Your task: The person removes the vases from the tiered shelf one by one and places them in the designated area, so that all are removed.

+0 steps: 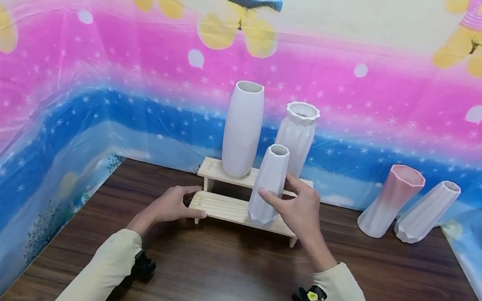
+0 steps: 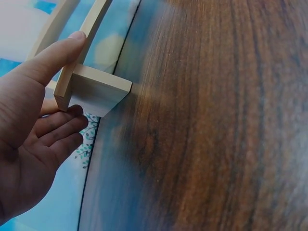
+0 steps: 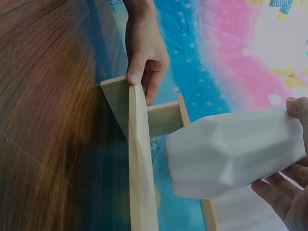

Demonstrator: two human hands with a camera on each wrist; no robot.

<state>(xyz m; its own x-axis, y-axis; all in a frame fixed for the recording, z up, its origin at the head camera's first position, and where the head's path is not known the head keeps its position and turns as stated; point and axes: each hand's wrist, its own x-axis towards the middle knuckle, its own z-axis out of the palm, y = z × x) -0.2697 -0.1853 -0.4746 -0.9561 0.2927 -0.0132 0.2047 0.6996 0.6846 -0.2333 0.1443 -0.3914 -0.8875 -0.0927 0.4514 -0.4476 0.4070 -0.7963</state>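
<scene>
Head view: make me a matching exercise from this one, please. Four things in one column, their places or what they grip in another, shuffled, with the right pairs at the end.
Column one
1. left hand
2. pink vase
3. right hand
4. tall vase

Column two
A. holds a white vase
B. on the upper step
C. grips the end of the lower step
D. on the table, to the right of the stand

Right pairs: 1-C, 2-D, 3-A, 4-B
</scene>
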